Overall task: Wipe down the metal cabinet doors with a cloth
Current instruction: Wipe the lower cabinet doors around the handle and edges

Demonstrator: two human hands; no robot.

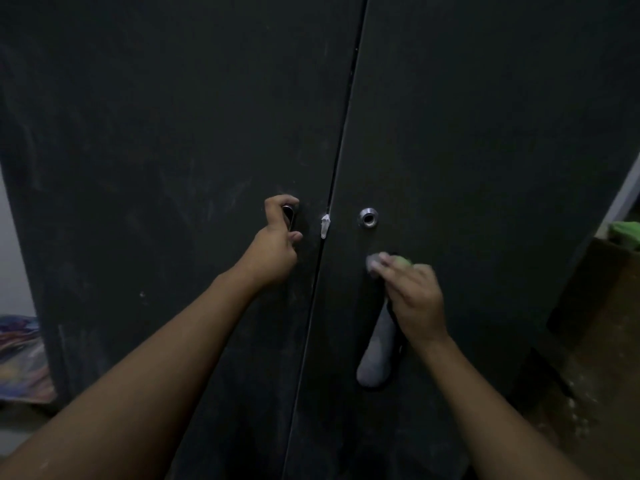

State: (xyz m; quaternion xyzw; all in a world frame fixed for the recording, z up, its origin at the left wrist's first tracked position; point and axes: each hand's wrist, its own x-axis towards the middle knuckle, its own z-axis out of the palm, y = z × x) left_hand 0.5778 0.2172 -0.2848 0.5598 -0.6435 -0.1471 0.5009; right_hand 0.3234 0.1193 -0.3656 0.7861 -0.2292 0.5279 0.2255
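Step in hand: wiping the right door (485, 150) of the metal cabinet, in the zone just below the lock (368, 217).
Right hand (415, 299): my fingers are curled over the cloth (375, 355) and press its bunched top against the panel. The hand is blurred, so I cannot give the exact finger positions.
Cloth location: grey, flat on the right door under my right hand. 1 loose tail hangs down the panel below my wrist.
Left hand (277, 244): closed narrowly around the handle (289, 213) of the left door (156, 168), thumb below and fingers hooked over the top.
Purpose of left grip: as I judge it, this steadies the doors so that wiping pressure does not rattle or shift them.
Technique: press with flat, even force and work in overlapping strokes. Gather the hanging tail into the palm so it does not drag loosened dust across wiped metal.
Detail areas: go around the rim of the lock, then along the centre seam near the white patch (325, 226).
Remaining work: pale smears (207, 202) show on the left door, so I judge that both panels need more passes.
Caution: refold to a fresh face once the cloth looks loaded.
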